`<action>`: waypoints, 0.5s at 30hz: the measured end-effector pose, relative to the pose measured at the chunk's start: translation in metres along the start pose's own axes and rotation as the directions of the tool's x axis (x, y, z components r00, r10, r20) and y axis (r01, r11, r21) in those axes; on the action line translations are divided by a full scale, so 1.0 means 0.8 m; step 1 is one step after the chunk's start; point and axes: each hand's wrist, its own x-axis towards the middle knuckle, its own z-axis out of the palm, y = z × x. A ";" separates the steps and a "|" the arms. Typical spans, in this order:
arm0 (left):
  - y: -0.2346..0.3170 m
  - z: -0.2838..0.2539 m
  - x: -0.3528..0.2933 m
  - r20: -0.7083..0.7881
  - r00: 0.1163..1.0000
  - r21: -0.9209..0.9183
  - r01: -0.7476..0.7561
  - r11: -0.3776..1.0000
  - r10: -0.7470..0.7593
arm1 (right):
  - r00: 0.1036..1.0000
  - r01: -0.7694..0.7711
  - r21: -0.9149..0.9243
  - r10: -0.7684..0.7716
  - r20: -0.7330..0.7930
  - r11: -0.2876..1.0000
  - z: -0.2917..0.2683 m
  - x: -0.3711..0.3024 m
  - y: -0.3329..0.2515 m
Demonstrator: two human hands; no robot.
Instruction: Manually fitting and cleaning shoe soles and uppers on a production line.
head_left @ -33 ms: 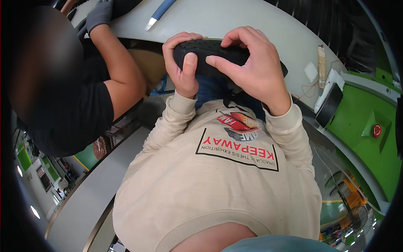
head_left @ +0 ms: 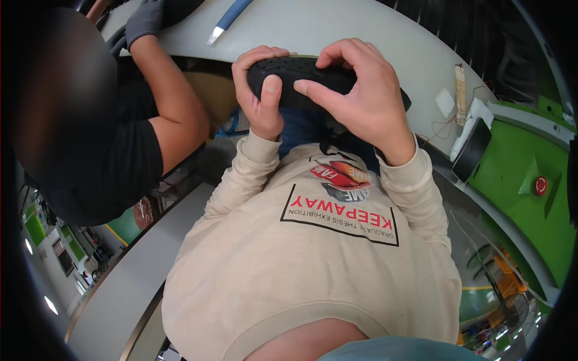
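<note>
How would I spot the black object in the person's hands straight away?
Find the pale table curving across the top. In front of its near edge, the bare left hand and right hand hold an elongated black object. Its dark, dotted surface sets it apart from the blue-handled tool on the table.

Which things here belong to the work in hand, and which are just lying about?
In hand:
- black dotted piece, between left hand and right hand

Apparently lying about:
- blue-handled tool
- white scrap
- tan strip
- flat black object
</note>
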 end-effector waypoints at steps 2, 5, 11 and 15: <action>0.001 0.001 0.004 0.028 1.000 -0.007 -0.010 1.000 0.010 | 1.000 0.024 -0.031 -0.024 -0.018 0.999 0.000 -0.003 0.006; 0.002 -0.004 0.003 0.060 0.997 0.060 -0.043 0.997 0.039 | 0.995 0.102 0.077 -0.103 0.011 0.992 -0.021 -0.008 0.039; 0.002 -0.008 0.009 0.127 0.982 0.135 -0.160 0.978 0.143 | 0.980 -0.196 0.531 0.183 0.077 0.825 -0.075 -0.062 0.121; -0.001 -0.008 0.012 0.164 0.978 0.122 -0.148 0.981 0.127 | 0.987 -0.153 0.501 0.156 0.035 0.852 -0.074 -0.069 0.134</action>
